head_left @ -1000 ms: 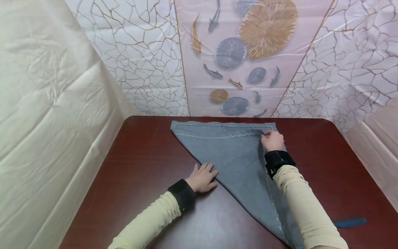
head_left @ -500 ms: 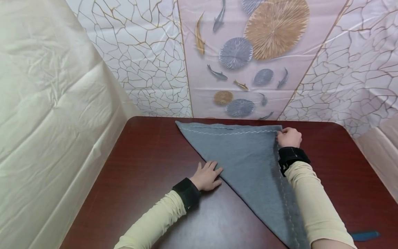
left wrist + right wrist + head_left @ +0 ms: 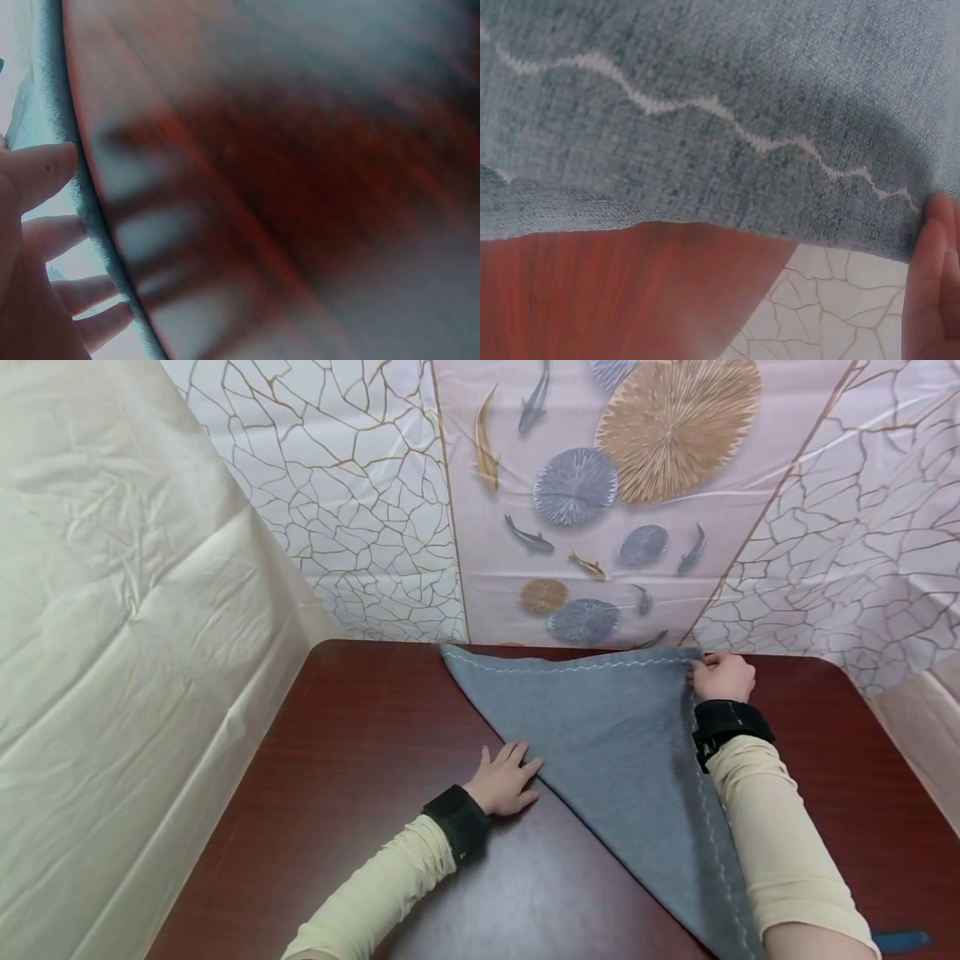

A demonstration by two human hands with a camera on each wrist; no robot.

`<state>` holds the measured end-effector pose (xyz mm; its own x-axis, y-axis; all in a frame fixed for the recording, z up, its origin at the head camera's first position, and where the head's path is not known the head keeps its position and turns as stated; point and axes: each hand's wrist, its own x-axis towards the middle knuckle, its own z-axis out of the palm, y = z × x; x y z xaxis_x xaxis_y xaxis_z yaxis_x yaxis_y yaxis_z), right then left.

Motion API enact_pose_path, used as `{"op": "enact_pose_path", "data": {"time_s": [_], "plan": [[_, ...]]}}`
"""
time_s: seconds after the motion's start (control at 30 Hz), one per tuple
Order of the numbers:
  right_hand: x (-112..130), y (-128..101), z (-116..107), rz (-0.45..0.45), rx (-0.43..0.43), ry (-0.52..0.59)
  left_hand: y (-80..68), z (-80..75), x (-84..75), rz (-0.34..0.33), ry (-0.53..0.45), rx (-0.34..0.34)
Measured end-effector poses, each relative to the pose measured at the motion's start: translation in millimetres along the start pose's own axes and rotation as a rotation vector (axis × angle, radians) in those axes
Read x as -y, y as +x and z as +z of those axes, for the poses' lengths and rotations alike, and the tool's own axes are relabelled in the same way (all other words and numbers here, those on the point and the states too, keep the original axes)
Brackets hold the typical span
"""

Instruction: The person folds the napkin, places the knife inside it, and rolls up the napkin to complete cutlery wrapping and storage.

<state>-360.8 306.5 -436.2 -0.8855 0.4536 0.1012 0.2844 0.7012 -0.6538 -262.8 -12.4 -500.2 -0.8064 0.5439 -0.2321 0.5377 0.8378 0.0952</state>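
A grey-blue cloth (image 3: 607,735) with wavy white stitching along its borders lies folded diagonally into a triangle on the table. At its far right corner, my right hand (image 3: 724,677) pinches the upper layer; the right wrist view shows the fingers (image 3: 930,262) at the end of the stitched cloth edge (image 3: 705,150). My left hand (image 3: 504,779) rests with spread fingers on the diagonal fold, about midway along it. In the left wrist view those fingers (image 3: 56,236) touch the rounded fold (image 3: 94,217).
The dark red-brown table (image 3: 360,760) ends at a patterned wall covering (image 3: 577,568) behind. A small blue flat object (image 3: 900,941) lies near the right forearm. Cream sheeting (image 3: 135,693) hangs along the left side.
My right hand has moved right and slightly away, drawing the cloth's upper corner out over the lower layer's corner. The left hand stays on the fold.
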Motion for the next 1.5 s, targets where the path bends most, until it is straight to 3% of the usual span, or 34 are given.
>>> {"op": "enact_pose_path", "data": {"time_s": [0.3, 0.4, 0.57, 0.63, 0.77, 0.97, 1.13, 1.33, 1.5], "plan": [[-13, 3, 1, -0.032, -0.024, 0.028, 6.3, 3.3, -0.8, -0.002, 0.019, -0.003], [-24, 8, 6, -0.082, 0.056, -0.001, 7.5, 3.0, 0.1, -0.015, 0.021, 0.014], [-47, 8, 14, -0.196, 0.273, -0.084, 8.4, -0.2, -2.7, -0.04, 0.024, 0.055], [-55, 0, 13, -0.224, 0.324, -0.1, 8.4, -1.2, -5.7, -0.041, 0.027, 0.067], [-60, -29, 13, -0.322, 0.337, -0.181, 8.1, -2.9, -8.6, -0.038, 0.028, 0.073], [-56, -92, 21, -0.498, 0.311, -0.508, 11.1, -2.2, -5.4, -0.05, 0.021, 0.09], [-52, -120, 31, -0.457, 0.323, -0.604, 11.5, -0.8, -4.1, -0.072, 0.019, 0.087], [-47, -122, 36, -0.381, 0.388, -0.612, 5.2, 1.6, -9.6, -0.092, 0.059, 0.06], [-46, -121, 37, -0.377, 0.406, -0.637, -4.9, 4.6, -15.3, -0.091, 0.095, 0.02]]}}
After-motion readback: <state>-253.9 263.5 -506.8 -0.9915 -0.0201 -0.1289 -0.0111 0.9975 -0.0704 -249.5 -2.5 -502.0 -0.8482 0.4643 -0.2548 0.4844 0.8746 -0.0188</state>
